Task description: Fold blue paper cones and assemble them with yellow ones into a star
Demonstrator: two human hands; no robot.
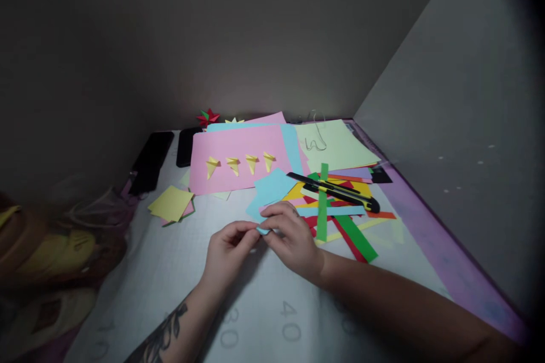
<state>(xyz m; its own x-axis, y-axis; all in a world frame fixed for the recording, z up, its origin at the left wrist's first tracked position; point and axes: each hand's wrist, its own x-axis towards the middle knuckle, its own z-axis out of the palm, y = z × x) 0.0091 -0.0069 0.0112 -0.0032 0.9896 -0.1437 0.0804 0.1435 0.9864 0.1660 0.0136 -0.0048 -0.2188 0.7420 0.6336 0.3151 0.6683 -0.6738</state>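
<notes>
A small folded piece of light blue paper (263, 231) is pinched between my two hands over the front middle of the table. My left hand (230, 247) grips its left end between thumb and forefinger. My right hand (292, 235) closes on the other end; its fingers hide much of the paper. Just behind my hands lie loose light blue squares (276, 184). Several folded yellow paper pieces (251, 164) stand in a row on a pink sheet (238, 144) farther back.
A black and yellow utility knife (340, 191) rests on coloured paper strips (322, 210) at right. Yellow squares (171, 203) lie at left, near two dark phones (153, 150). Pale green sheets (340, 144) and a red paper star (208, 118) sit at the back, by the wall.
</notes>
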